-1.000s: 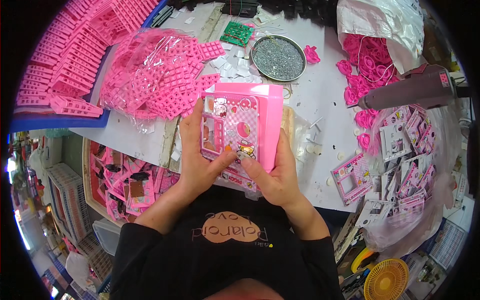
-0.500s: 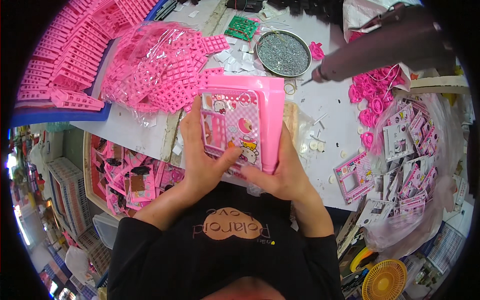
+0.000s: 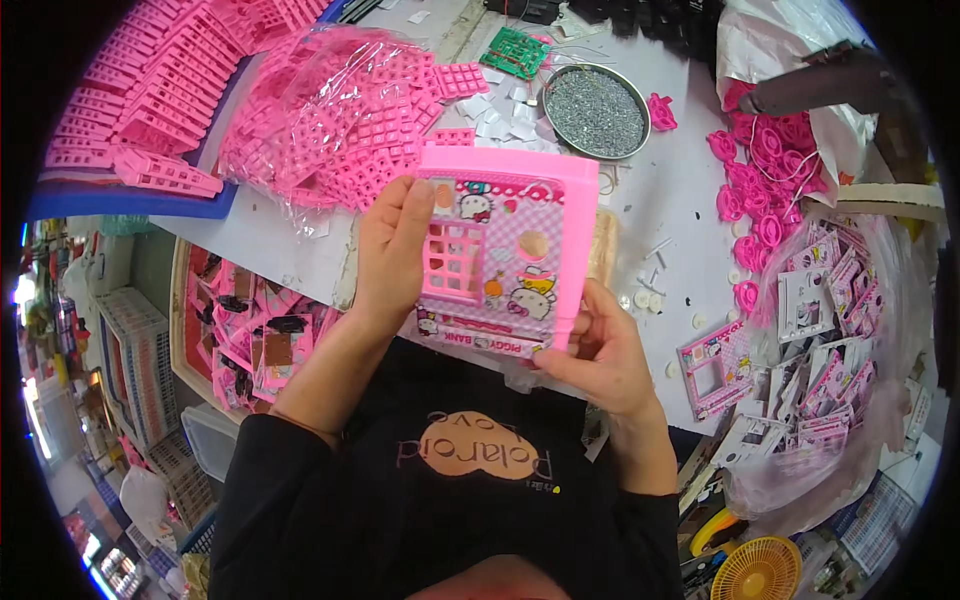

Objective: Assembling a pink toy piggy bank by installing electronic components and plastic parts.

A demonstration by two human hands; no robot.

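The pink plastic toy housing [image 3: 582, 240] is positioned at the front edge of the worktable [image 3: 682, 200], its printed front panel [image 3: 507, 235] facing up. Left hand [image 3: 390, 250]: gripping the housing's left side, fingertips near the upper-left corner. Right hand [image 3: 612, 362]: gripping the lower-right corner, thumb at the front, fingers bent. At left, a cream-rimmed tray [image 3: 178, 330] contains pink and black parts. At right, a loose printed frame [image 3: 735, 375] lies beside a clear bag [image 3: 790, 495] of similar panels. The housing partly covers a tan block [image 3: 604, 245]. Farther back: a bag [image 3: 300, 120] of pink grid parts, a round dish [image 3: 649, 120] of small metal pieces, and a green circuit board [image 3: 515, 52]. A dark power screwdriver [image 3: 830, 82] obstructs part of a white sack [image 3: 780, 30].
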